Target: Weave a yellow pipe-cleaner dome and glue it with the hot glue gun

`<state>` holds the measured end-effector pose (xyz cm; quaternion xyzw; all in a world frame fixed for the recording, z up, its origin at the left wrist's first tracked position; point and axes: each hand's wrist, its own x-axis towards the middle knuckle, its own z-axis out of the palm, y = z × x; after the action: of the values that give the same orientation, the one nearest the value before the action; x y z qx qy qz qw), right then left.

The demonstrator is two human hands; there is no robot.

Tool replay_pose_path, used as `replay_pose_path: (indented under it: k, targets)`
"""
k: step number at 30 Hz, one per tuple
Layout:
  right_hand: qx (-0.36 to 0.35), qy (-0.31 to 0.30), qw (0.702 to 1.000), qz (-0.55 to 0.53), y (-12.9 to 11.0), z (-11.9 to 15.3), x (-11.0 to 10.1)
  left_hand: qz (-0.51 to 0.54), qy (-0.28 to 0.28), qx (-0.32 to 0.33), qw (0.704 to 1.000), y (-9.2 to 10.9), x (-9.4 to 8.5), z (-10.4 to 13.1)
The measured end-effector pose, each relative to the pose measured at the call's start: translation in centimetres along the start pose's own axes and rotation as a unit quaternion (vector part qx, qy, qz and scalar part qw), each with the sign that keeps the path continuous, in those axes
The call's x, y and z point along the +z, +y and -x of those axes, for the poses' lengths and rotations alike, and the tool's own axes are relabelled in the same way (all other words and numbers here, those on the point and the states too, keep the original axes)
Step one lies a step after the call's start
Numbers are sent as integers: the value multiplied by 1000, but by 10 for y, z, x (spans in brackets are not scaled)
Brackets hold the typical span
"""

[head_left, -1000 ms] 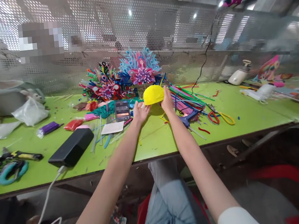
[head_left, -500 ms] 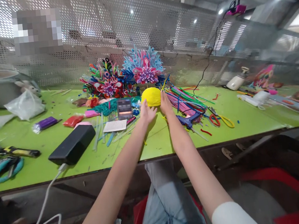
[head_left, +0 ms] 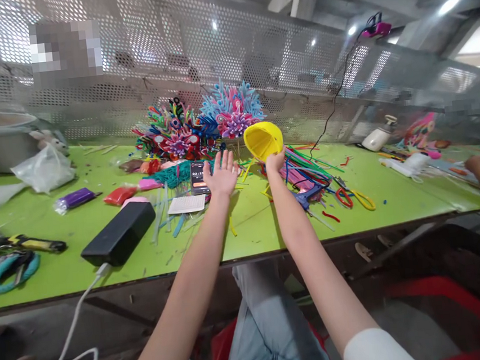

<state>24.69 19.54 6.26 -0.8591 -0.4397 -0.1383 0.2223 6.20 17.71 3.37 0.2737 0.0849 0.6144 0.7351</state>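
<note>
Showing yellow cap (head_left: 263, 139) pinched in right fingers (head_left: 279, 157), left hand (head_left: 222, 175) open, fingers spread, above green table (head_left: 253, 232).

We're seeing one hollow, yellow, dome-shaped shell (head_left: 264, 138)! Two bushy, multicoloured flower arrangements (head_left: 234, 110) are standing; one blue plastic glue gun (head_left: 308, 195), one black rectangular box (head_left: 118, 233) and one white paper card (head_left: 187, 204) are lying there!

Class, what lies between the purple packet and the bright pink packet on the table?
A red packet lies between the purple packet and the bright pink packet, as the head view shows.
</note>
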Motion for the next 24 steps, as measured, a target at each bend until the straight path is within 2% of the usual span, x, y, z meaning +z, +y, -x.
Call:
replay_pose_path:
  k: [3, 6, 9, 11, 13, 15, 17, 19, 21, 22, 23, 24]
  targets:
    - [4, 29, 999, -14, 3, -11, -9, -16, 68, 48, 996, 2, -16, -2]
    - [-3, 54, 998, -32, 6, -15, -18, 3, 102, 48, 994, 2, -22, -3]
    - [-5, 68, 997, -42, 5, -14, -25, 67, 82, 20, 994, 3, -13, -3]
    - [-12, 77, 996, -48, 3, -10, -29, 78, 61, -31, 995, 3, -3, -3]
    - [-47, 96, 993, -51, 0, -5, -34, 60, 44, -94, 993, 3, 5, -4]
    - [-130, 117, 983, -49, -3, 0, -37, 48, 41, -123, 990, 3, 10, -6]
    - [-259, 113, 958, -47, -5, 8, -38, 40, 76, -114, 990, 3, 9, -10]
    - [-407, 75, 909, -53, -7, 16, -37, 21, 132, -98, 986, 4, 5, -13]
    - [-531, 27, 845, -57, -7, 22, -36, 6, 172, -100, 980, 4, 0, -15]
    - [-573, 8, 818, -57, -6, 23, -35, 4, 180, -106, 978, 5, -2, -15]
    - [-592, -1, 804, -57, -4, 22, -36, 5, 183, -114, 976, 5, -4, -15]
    - [-585, 1, 809, -60, 0, 19, -37, 6, 185, -121, 975, 6, -5, -14]
